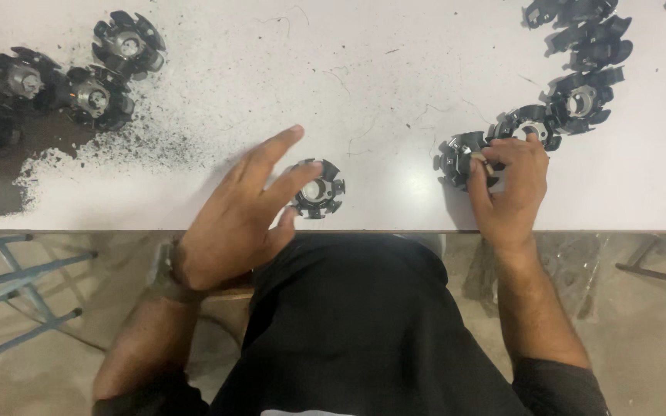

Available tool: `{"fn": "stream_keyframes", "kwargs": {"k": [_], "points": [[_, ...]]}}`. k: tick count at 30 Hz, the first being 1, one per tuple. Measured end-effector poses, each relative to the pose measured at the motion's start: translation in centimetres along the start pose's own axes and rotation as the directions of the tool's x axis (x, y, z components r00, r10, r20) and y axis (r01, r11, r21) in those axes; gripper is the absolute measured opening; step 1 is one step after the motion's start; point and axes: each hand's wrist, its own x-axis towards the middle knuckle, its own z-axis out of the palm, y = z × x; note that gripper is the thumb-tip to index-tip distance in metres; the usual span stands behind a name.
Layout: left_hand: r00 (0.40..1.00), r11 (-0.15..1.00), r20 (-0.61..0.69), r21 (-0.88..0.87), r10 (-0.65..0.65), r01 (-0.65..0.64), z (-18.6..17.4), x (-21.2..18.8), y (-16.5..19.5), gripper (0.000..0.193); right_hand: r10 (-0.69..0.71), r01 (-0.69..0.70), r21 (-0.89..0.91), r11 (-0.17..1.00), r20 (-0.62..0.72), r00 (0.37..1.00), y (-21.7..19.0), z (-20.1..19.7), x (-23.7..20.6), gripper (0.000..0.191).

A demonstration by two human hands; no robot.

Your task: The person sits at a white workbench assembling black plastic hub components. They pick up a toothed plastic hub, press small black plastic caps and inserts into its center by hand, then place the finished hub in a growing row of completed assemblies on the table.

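Note:
A black notched metal ring part [319,189] with a shiny centre lies on the white table [379,92] near its front edge. My left hand [244,212] rests over it, fingers spread, the fingertips touching its left rim. My right hand [509,189] grips a second black ring part [458,158] further right, thumb and fingers pinched on its right side.
Several similar black parts [580,96] trail off to the back right. Several more, with grey hubs [98,96], sit at the back left amid dark metal dust [140,142]. A blue metal frame [17,285] stands below the table at left.

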Motion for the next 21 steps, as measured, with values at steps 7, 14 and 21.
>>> {"fn": "stream_keyframes", "kwargs": {"k": [7, 14, 21], "points": [[0.935, 0.96, -0.322, 0.18, -0.149, 0.215, 7.4, 0.0, 1.4, 0.036, -0.074, 0.069, 0.384, 0.921, 0.0, 0.997, -5.6, 4.2, -1.2, 0.026], [0.88, 0.943, -0.345, -0.052, -0.327, 0.33, 7.9, -0.6, 0.4, 0.027, -0.143, 0.068, 0.385, 0.92, 0.169, 0.975, -10.2, 7.0, 1.2, 0.024], [0.892, 0.945, -0.315, -0.091, -0.325, 0.313, 7.2, -0.3, 0.0, 0.018, -0.214, 0.127, 0.293, 0.948, 0.286, 0.934, -9.8, 6.1, 2.0, 0.026]]}}
